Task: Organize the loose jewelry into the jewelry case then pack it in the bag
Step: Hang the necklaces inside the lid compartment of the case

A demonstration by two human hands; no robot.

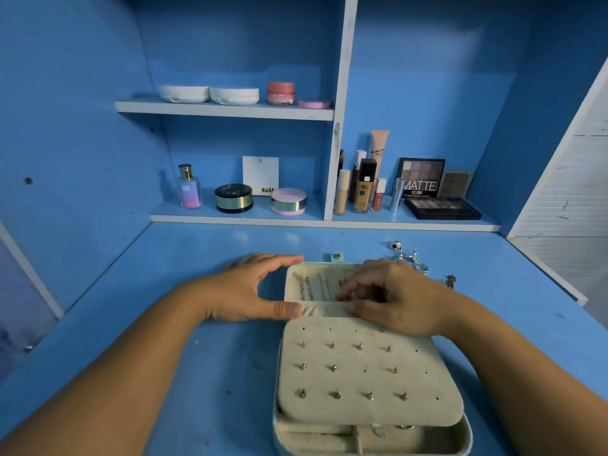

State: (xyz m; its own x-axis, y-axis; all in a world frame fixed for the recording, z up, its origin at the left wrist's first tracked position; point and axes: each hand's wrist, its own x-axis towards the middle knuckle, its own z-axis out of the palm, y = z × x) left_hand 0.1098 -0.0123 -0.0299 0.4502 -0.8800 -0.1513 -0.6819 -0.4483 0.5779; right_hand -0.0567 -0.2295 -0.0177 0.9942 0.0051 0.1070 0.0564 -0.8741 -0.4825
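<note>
Shelf: perfume bottle marked "SB"; white card "NUDE"; eyeshadow palette "MATTE".
Left hand: open, thumb and forefinger bracing lid's left edge.
Jewelry case: open on tabletop, stud panel facing up.
Right hand: fingers curled, pinching lid pocket band, possibly a chain too; unclear.
Loose jewelry: tabletop, behind right hand.
</note>
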